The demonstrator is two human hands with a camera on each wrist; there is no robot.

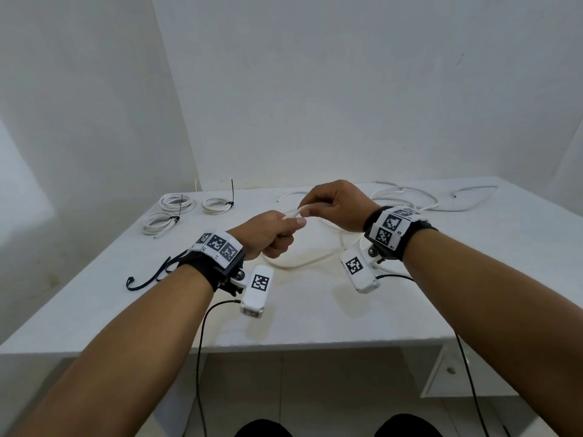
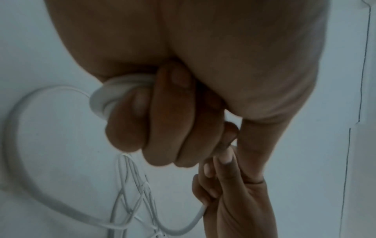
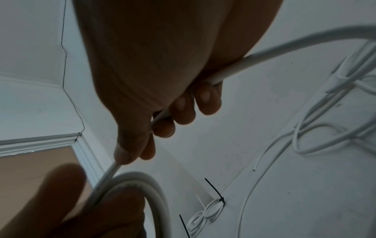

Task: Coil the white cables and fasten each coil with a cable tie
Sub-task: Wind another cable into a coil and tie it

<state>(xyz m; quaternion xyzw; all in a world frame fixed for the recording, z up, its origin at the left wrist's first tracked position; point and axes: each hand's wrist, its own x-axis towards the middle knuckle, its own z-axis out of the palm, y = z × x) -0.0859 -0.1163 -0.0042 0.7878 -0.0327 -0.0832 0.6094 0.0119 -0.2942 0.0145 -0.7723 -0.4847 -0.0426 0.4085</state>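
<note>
Gripping a small coil of white cable (image 1: 291, 212): left hand (image 1: 271, 236), fingers curled; right hand (image 1: 336, 205) pinching the same cable; three tied coils (image 1: 176, 211) on bench (image 1: 315, 316).

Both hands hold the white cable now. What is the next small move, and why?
Probably the right hand should lay one more loop into the left hand. The left hand grips only a small coil, and much of the cable lies loose on the table, so tying seems too early.
</note>
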